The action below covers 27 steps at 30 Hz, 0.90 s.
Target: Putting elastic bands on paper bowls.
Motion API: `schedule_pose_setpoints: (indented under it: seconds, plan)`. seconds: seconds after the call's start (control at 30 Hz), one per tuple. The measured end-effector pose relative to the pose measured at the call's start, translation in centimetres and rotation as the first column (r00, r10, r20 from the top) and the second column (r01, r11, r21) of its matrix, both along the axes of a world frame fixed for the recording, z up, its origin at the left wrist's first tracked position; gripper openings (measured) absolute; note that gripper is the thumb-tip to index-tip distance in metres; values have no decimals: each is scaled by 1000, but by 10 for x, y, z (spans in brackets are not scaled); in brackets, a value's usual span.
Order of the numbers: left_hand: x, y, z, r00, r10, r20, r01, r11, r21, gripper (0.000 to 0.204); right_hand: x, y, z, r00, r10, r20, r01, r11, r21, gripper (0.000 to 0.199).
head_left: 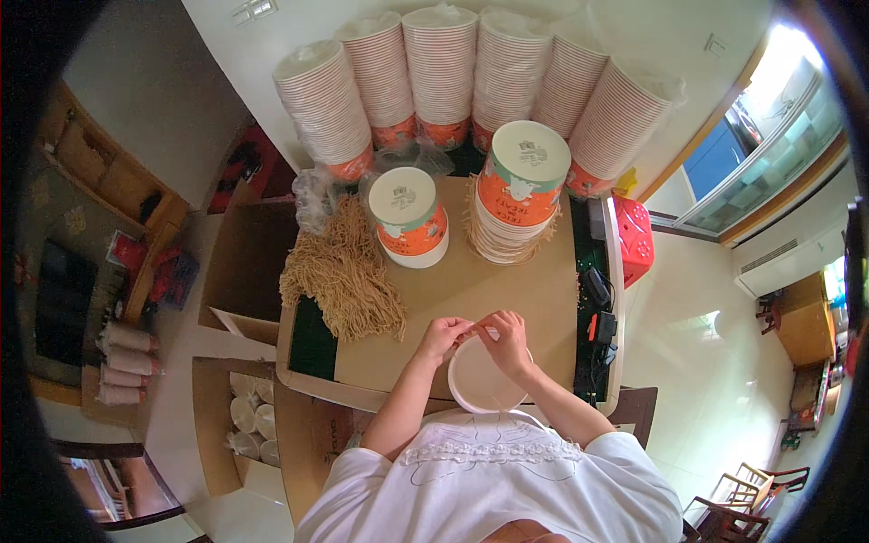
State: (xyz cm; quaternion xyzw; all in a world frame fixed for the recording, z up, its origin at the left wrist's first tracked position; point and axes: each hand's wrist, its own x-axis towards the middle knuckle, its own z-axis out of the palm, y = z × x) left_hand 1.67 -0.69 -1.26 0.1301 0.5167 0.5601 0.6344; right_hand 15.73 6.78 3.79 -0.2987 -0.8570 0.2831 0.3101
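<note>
A white paper bucket point(487, 376) rests close against my body, its pale round face turned up. At its far rim my left hand point(442, 340) and my right hand point(507, 344) meet, fingertips pinched together. What they pinch is too small to make out. Beyond my left hand lies a loose heap of tan cords point(348, 271). Farther off, an upside-down orange and green paper bucket point(412, 231) stands on the cardboard sheet point(453, 294). To its right is a stack of upturned buckets point(520, 195), with tan cords hanging around its lower part.
Tall plastic-wrapped bucket stacks point(439, 72) line the wall. Crumpled clear plastic point(314, 199) lies by the cords. Black devices with cables point(597, 312) sit along the table's right edge, near a red stool point(634, 240). An open carton point(217, 416) holding wrapped stacks stands at left.
</note>
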Motion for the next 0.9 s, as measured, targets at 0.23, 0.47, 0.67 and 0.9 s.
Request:
schedule_pose_setpoints:
  seconds: [0.23, 0.47, 0.67, 0.9]
  plan:
    - [2, 1, 14, 1000, -3, 8, 3, 999, -32, 11, 0, -1, -1, 1000, 4, 22, -7, 993, 120, 4]
    - [0, -1, 10, 992, 8, 129, -6, 1000, -17, 10, 0, -5, 0, 999, -4, 48, -5, 981, 196, 6]
    - [6, 0, 0, 986, 98, 137, -96, 995, -22, 9, 3, -10, -1, 998, -25, 55, 16, 988, 153, 6]
    - [4, 0, 7, 995, 56, 83, -53, 998, -40, 11, 7, -18, 4, 998, -68, -1, 68, 997, 37, 14]
